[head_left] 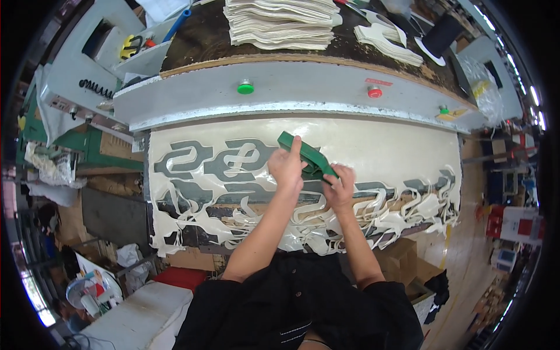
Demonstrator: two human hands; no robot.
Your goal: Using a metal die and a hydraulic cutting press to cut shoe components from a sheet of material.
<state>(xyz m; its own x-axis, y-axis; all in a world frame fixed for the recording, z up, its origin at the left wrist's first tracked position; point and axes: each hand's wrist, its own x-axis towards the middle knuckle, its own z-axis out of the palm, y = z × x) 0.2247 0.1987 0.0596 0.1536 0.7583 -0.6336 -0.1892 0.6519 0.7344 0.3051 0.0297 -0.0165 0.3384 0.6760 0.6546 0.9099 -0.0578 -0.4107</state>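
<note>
Both of my hands hold a green cutting die (318, 158), a band-edged tool tilted over a cream sheet material (391, 149). My left hand (286, 168) grips its left part, the thumb pointing up along it. At its lower right end, the fingers of my right hand (339, 185) are closed on the die. To the left, fork-shaped holes in the sheet show a grey-green surface (217, 165) beneath. Along the near edge lie tangled cream offcut strips (309, 224). My hands hide part of the die, and I cannot tell whether it touches the sheet.
Beyond the sheet runs a grey machine beam (309, 96) with a green button (245, 87) and a red button (374, 91). On its dark top sit a stack of cream cut pieces (280, 26), a smaller pile (389, 41) and a black thread cone (441, 36). A cardboard box (399, 259) stands at near right.
</note>
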